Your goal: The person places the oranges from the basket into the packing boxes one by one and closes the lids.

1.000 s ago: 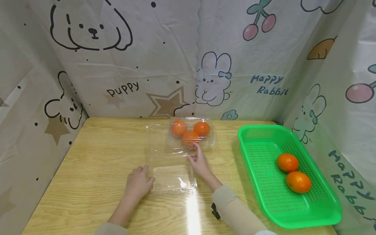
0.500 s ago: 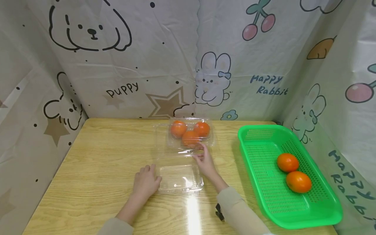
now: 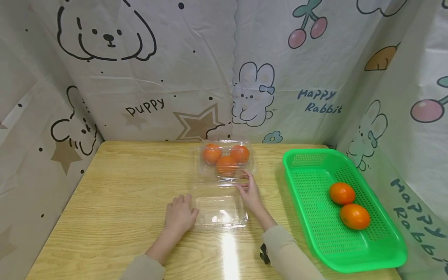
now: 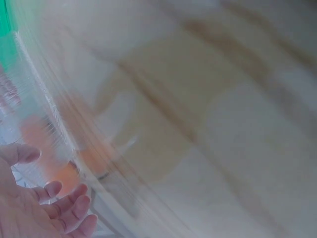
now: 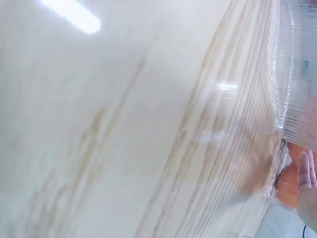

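Though apart, both hands [image 3: 181, 214] [image 3: 251, 194] beside clear container [image 3: 217, 208]

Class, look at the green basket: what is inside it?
The green basket holds a farther orange fruit and a nearer orange fruit; what is directly beneath them is covered.

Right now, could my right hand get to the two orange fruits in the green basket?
Probably yes: the orange fruits lie uncovered in the open-topped green basket, to the right of your right hand, and only the basket's side seems in the way. The hand would first have to leave the clear container.
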A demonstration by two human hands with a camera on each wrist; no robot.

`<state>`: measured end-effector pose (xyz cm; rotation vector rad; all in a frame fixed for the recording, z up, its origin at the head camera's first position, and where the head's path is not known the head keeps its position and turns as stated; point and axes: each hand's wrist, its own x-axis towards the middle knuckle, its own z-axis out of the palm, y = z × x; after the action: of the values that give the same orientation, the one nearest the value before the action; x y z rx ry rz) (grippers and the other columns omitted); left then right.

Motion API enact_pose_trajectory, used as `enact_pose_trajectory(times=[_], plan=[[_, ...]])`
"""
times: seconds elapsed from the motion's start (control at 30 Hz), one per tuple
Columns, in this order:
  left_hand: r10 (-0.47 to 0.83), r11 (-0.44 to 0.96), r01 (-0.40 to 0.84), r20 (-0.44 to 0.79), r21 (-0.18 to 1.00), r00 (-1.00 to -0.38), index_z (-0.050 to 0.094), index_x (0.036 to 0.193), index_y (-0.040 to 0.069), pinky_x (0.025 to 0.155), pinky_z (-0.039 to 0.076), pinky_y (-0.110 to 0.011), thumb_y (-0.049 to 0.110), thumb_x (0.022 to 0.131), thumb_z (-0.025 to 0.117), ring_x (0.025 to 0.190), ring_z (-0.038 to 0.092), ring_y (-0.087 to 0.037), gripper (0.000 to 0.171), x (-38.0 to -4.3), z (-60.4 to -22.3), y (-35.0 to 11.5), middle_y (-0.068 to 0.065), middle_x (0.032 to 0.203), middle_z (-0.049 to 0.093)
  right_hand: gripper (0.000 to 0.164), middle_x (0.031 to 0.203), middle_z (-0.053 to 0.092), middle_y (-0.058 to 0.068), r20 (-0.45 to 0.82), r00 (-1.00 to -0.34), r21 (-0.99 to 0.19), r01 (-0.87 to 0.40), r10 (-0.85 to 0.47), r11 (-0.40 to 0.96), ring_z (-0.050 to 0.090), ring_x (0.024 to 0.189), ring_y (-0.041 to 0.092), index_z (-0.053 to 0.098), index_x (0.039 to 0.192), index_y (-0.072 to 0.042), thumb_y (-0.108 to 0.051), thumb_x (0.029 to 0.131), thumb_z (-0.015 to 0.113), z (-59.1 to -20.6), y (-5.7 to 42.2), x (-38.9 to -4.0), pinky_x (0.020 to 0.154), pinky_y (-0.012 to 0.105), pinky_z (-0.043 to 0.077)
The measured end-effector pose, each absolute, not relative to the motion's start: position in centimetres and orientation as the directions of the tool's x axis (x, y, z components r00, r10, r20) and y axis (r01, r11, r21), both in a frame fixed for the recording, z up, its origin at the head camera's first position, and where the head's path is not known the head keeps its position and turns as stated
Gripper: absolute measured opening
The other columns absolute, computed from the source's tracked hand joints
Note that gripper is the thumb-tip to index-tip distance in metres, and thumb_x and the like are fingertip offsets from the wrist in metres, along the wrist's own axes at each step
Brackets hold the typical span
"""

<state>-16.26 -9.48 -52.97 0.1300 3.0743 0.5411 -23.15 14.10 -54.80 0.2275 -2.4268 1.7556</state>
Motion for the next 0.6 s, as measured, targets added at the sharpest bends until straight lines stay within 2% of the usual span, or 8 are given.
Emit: enact_pose_trajectory(times=[0.27, 0.37, 0.53, 0.6], plan=[[0.084, 0.938, 0.079, -0.001, 0.336, -0.996, 0.049, 0.116, 0.002, 0.080, 0.041, -0.050, 0.031, 0.083, 0.051, 0.098, 0.049, -0.035, 0.043, -16.3, -52.8, -8.6, -0.019, 0.106, 0.054, 0.057, 0.113, 0.052, 0.018, 0.197, -0.980, -0.924, -0.195, -0.029, 0.329, 0.060, 0.085, 0.030, 0.037, 0.132, -0.004, 0.003, 0.081, 0.061, -54.7, 15.0, -23.0, 0.074, 0.030, 0.051], [0.080, 0.938, 0.074, -0.004, 0.338, -0.997, 0.049, 0.119, 0.002, 0.082, 0.040, -0.051, 0.031, 0.084, 0.051, 0.101, 0.048, -0.035, 0.045, -16.4, -52.8, -8.3, -0.020, 0.109, 0.053, 0.055, 0.113, 0.051, 0.023, 0.199, -0.979, -0.927, -0.200, -0.036, 0.318, 0.059, 0.086, 0.033, 0.036, 0.131, 0.001, 0.005, 0.082, 0.060, -53.3, 15.0, -22.4, 0.076, 0.033, 0.051], [0.077, 0.938, 0.073, 0.001, 0.339, -0.997, 0.048, 0.120, 0.002, 0.082, 0.039, -0.052, 0.031, 0.084, 0.051, 0.101, 0.047, -0.036, 0.047, -16.3, -52.7, -7.8, -0.021, 0.110, 0.053, 0.054, 0.113, 0.049, 0.029, 0.216, -0.976, -0.927, -0.218, -0.039, 0.305, 0.058, 0.087, 0.041, 0.036, 0.130, 0.008, 0.009, 0.081, 0.058, -51.6, 15.1, -21.6, 0.077, 0.046, 0.049], [0.075, 0.938, 0.072, 0.004, 0.340, -0.997, 0.048, 0.121, 0.002, 0.082, 0.039, -0.052, 0.031, 0.083, 0.051, 0.101, 0.048, -0.036, 0.047, -16.3, -52.7, -7.6, -0.021, 0.110, 0.053, 0.053, 0.112, 0.050, 0.029, 0.226, -0.973, -0.923, -0.226, -0.037, 0.311, 0.058, 0.086, 0.040, 0.036, 0.130, 0.008, 0.009, 0.081, 0.058, -51.7, 15.2, -21.7, 0.076, 0.044, 0.050]])
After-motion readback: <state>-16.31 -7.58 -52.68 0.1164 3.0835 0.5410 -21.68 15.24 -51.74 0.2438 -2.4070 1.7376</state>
